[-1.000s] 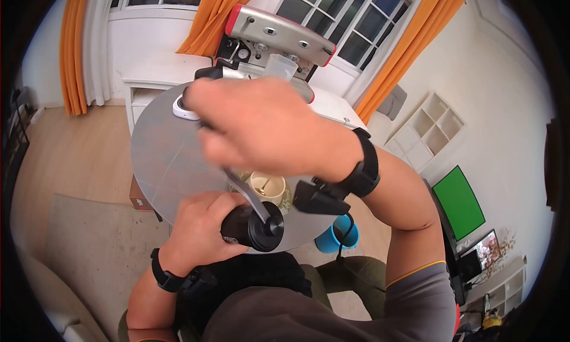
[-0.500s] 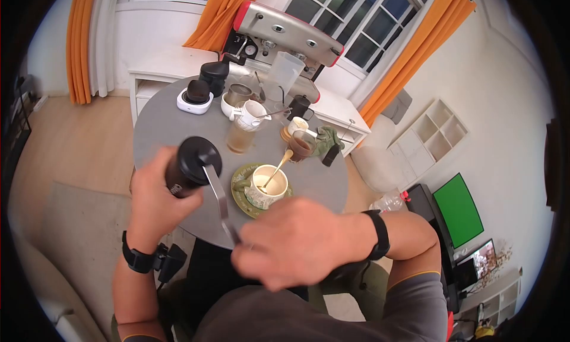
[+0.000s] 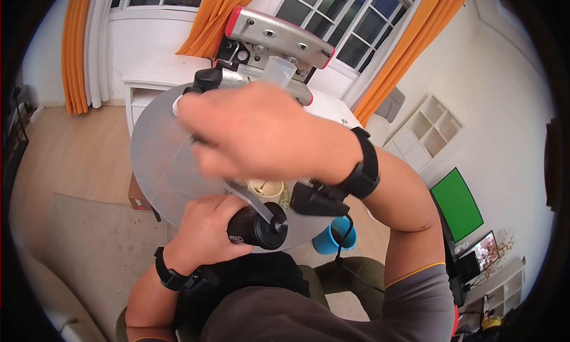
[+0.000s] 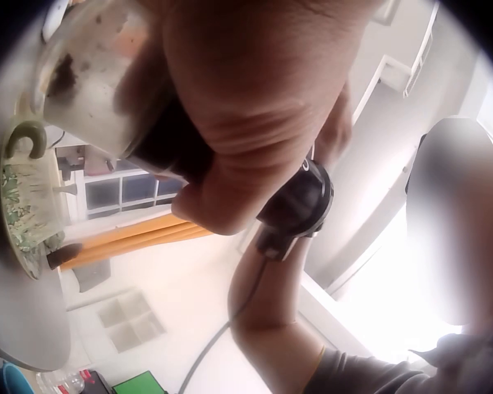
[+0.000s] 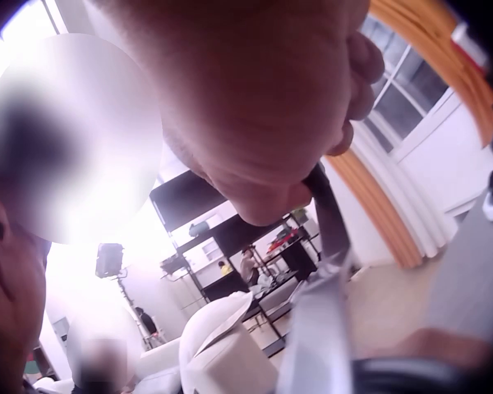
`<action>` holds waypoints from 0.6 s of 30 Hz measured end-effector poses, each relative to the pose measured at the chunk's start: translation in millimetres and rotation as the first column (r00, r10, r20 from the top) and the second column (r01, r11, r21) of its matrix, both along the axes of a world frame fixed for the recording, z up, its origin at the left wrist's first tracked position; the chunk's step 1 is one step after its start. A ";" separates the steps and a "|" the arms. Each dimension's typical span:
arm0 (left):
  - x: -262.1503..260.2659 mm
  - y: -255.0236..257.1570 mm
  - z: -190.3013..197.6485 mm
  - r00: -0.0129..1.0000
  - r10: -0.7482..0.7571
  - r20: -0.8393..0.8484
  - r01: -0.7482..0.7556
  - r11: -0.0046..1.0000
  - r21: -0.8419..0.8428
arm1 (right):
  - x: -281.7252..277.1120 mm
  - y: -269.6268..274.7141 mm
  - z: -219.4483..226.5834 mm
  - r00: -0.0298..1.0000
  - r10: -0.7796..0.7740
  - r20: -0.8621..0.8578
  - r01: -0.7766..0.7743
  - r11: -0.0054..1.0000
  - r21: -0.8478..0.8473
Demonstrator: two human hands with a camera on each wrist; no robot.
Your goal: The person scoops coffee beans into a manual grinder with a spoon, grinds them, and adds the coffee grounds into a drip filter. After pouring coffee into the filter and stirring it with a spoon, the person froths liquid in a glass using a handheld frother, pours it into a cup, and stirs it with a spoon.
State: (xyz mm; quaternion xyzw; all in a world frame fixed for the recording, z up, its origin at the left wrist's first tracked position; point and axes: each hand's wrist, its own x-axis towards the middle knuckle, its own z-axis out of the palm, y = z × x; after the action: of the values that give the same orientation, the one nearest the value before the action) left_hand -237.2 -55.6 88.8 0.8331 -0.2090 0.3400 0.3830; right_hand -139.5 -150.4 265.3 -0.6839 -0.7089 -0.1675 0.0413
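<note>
My left hand [image 3: 202,232] is wrapped around a black hand coffee grinder [image 3: 252,230], which is tilted over the near edge of the table. A flat metal crank [image 3: 254,202] runs from the grinder's lid up and away toward my right hand [image 3: 255,131]. That hand, blurred, grips the crank's far end, and its fingers cover the knob. In the left wrist view, a clear chamber [image 4: 90,86] with brown specks shows below the grinder's dark body. Behind the grinder, a cream cup [image 3: 265,189] with a gold spoon is partly hidden by the crank and right hand.
The round grey table [image 3: 151,146] carries a clear plastic pitcher [image 3: 278,71] and a black lidded item [image 3: 208,79] at its far side. Beyond it stands a red-edged espresso machine [image 3: 282,36]. A blue bin [image 3: 332,238] is on the floor to the right.
Since half a second ago, the crank has swung from pointing toward my body to pointing away, my right hand with it. The grinder has shifted right and nearer me. The pose resembles one second ago.
</note>
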 end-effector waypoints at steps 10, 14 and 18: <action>-7.2 44.3 9.9 0.935 0.342 -0.097 -0.355 0.884 -0.303 | 49.5 -74.1 -43.2 0.946 -0.293 -0.142 0.290 0.956 -0.041; -0.4 63.4 6.7 0.891 0.452 -0.040 -0.442 0.845 -0.301 | 5.5 -83.5 -71.8 0.979 0.091 -0.182 -0.099 0.994 -0.039; 4.9 49.9 -1.0 0.918 0.367 -0.152 -0.392 0.901 -0.186 | -49.3 -69.8 -68.7 0.935 0.300 -0.190 -0.321 0.943 -0.093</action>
State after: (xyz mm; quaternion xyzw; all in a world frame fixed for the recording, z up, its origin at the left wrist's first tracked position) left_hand -232.2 -5.7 87.8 0.8299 0.0171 0.3808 0.4074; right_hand -188.9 -220.1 196.6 -0.5764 -0.8107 -0.0551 0.0869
